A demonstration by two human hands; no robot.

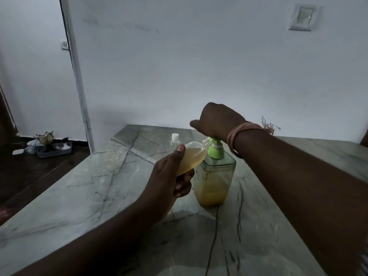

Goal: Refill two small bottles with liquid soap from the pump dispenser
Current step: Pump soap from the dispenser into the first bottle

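Left hand (169,176) wrapped around a small bottle (192,156) part full of yellow soap, tilted, neck up at the green pump dispenser (216,176) spout. Right hand (216,121) curled, pressing down on the pump head. Second small bottle (174,140), white-capped, upright just beyond the left hand on the marble counter (89,186).

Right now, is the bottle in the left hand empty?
No, the bottle tilted in the left hand already holds yellowish soap.

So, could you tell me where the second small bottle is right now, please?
In the head view the capped bottle stands upright on the counter, just behind the left hand and left of the dispenser.
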